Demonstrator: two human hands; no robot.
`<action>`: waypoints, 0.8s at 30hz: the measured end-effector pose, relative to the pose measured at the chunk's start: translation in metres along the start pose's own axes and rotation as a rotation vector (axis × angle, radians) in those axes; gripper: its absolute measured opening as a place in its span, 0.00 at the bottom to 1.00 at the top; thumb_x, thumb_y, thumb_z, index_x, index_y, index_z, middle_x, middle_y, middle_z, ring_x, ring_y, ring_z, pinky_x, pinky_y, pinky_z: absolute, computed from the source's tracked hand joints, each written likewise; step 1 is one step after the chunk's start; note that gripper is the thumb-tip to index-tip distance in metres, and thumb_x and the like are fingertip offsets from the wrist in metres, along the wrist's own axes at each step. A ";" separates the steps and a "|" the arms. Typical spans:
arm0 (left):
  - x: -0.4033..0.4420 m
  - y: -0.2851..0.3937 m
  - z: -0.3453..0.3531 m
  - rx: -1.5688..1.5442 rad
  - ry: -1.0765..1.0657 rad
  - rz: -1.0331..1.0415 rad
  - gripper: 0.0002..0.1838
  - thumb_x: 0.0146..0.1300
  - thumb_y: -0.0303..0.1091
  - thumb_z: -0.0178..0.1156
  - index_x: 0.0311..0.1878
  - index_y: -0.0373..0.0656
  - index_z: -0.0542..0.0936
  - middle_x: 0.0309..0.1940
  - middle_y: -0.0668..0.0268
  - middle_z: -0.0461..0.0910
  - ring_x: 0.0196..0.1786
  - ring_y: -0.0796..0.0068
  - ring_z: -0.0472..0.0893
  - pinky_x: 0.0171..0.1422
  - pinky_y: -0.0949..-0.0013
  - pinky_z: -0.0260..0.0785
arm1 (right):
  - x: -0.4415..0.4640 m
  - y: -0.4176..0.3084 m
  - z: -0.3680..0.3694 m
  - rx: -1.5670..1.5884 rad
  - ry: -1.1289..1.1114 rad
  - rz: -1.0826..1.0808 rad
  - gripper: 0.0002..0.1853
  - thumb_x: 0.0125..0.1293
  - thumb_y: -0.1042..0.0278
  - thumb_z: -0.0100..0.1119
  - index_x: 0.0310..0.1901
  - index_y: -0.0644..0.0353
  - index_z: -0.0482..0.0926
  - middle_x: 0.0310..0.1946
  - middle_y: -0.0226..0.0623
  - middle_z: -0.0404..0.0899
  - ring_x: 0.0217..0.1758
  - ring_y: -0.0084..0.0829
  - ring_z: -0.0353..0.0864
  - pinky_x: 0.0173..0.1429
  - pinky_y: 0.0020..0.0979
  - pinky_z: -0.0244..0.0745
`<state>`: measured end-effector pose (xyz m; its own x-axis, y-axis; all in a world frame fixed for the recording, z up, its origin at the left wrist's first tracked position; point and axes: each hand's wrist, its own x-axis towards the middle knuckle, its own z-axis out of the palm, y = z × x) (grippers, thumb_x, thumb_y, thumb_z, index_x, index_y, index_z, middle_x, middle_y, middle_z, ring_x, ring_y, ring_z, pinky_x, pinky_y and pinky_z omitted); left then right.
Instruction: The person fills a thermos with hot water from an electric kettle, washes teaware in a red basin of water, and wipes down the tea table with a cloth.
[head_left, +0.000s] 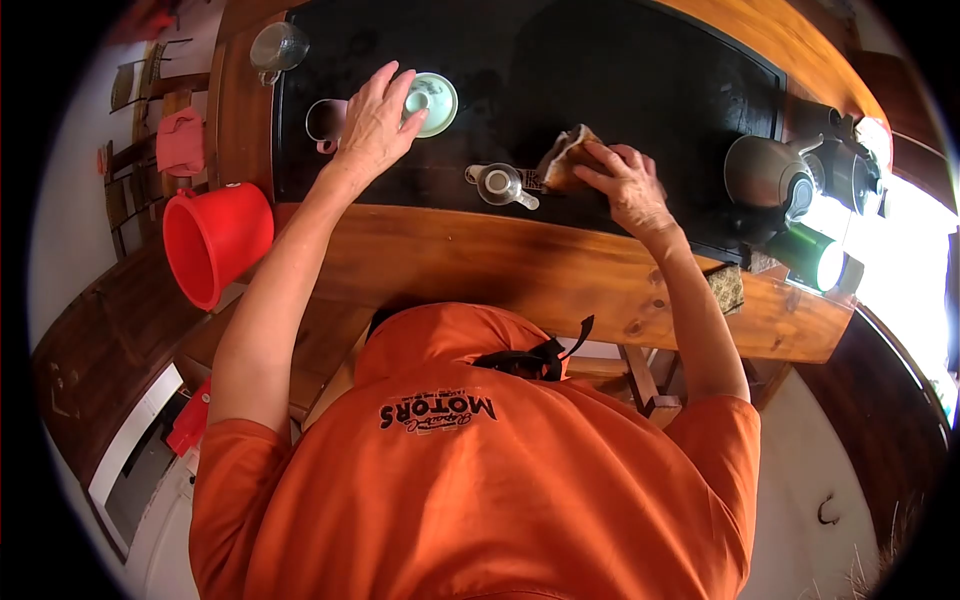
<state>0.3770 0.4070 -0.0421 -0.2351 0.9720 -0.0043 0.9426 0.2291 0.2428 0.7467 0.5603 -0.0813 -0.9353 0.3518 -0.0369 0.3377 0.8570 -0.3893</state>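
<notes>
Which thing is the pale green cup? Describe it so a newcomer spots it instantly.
Find the black surface set in the wooden table, left half. The pale green cup sits at the left hand, just right of the pink-handled mug. Unlike that mug, it shows pale green, with a small raised ring in its middle.

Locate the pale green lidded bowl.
In the head view, the bowl sits left of centre on the black tabletop; the left hand is at its rim, between it and a mug.
</notes>
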 end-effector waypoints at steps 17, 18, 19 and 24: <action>0.013 0.001 0.006 0.026 -0.189 0.093 0.47 0.58 0.54 0.70 0.76 0.46 0.60 0.76 0.51 0.58 0.76 0.50 0.61 0.77 0.49 0.55 | -0.059 -0.010 0.006 -0.029 0.105 0.450 0.31 0.53 0.85 0.54 0.59 0.49 0.82 0.66 0.40 0.73 0.60 0.49 0.74 0.60 0.46 0.76; 0.015 0.004 0.004 0.066 -0.220 0.101 0.48 0.58 0.54 0.70 0.77 0.46 0.59 0.76 0.50 0.57 0.76 0.49 0.61 0.77 0.49 0.56 | -0.053 -0.019 0.009 -0.026 0.123 0.437 0.30 0.54 0.84 0.54 0.60 0.49 0.82 0.65 0.40 0.73 0.58 0.49 0.75 0.60 0.46 0.76; 0.016 0.007 0.002 0.107 -0.250 0.111 0.49 0.58 0.53 0.70 0.77 0.46 0.58 0.76 0.49 0.57 0.75 0.48 0.61 0.76 0.48 0.57 | -0.046 -0.031 0.007 0.006 0.113 0.435 0.30 0.54 0.84 0.55 0.60 0.49 0.82 0.65 0.39 0.74 0.58 0.48 0.75 0.60 0.46 0.76; 0.024 0.018 0.000 0.159 -0.386 0.122 0.53 0.53 0.45 0.74 0.79 0.52 0.55 0.75 0.49 0.56 0.76 0.46 0.60 0.76 0.44 0.57 | -0.038 -0.058 0.005 0.013 0.153 0.318 0.26 0.55 0.80 0.58 0.57 0.49 0.83 0.61 0.35 0.75 0.56 0.45 0.76 0.57 0.41 0.76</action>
<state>0.3887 0.4343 -0.0373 -0.0419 0.9339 -0.3550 0.9899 0.0871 0.1123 0.7625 0.4951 -0.0622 -0.7566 0.6536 -0.0204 0.6075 0.6910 -0.3917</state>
